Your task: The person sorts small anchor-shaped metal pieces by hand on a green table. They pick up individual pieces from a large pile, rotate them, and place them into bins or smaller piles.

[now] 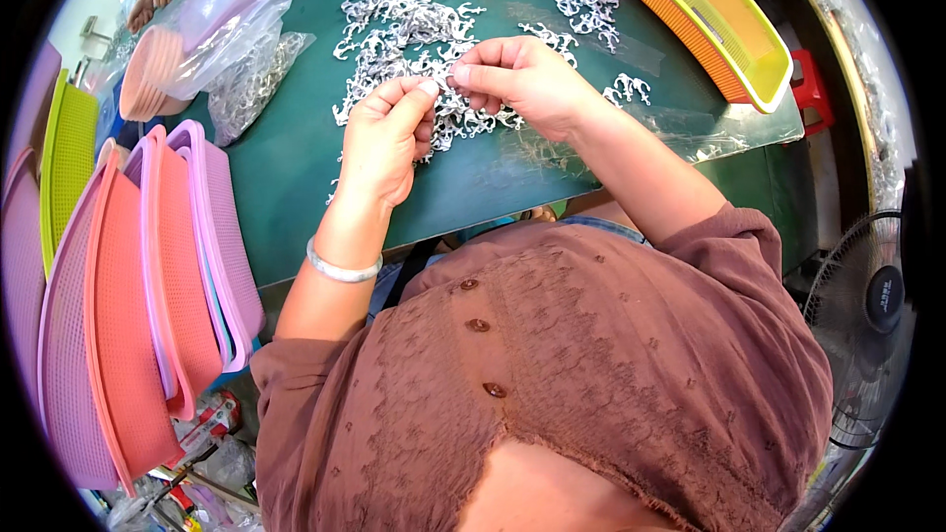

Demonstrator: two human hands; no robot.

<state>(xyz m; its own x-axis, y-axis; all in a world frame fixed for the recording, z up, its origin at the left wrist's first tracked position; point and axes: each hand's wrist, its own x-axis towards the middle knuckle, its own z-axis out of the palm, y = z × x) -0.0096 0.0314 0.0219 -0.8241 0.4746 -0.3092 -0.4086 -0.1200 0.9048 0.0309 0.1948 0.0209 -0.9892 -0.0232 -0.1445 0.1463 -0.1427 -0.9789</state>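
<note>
Two sets of fingers, my left hand (386,133) and right hand (522,79), pinch one small silver part (443,74) between them above the green bench (296,167). A heap of like parts (443,0) lies just behind; pink trays (148,305) stand leftward.

Both hands (448,103) pinching silver pieces (443,89)

Stacked pink baskets (148,305), yellow basket (714,15), fan (867,315)
</note>
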